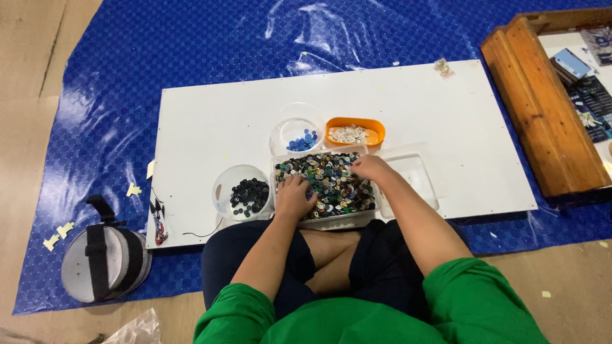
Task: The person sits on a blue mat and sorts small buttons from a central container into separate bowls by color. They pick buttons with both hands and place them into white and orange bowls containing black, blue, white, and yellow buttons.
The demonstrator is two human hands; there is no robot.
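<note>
Our left hand (293, 194) and right hand (371, 167) rest in the clear tray (331, 220) of mixed buttons (328, 181), fingers curled among them; we cannot tell any grip. Three bowls (242, 191) flank it; the white board (446, 127) lies open rightward.

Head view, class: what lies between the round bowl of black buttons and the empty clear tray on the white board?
In the head view, the clear tub of mixed buttons lies between the black-button bowl and the empty clear tray, with both hands, left and right, in it.
</note>
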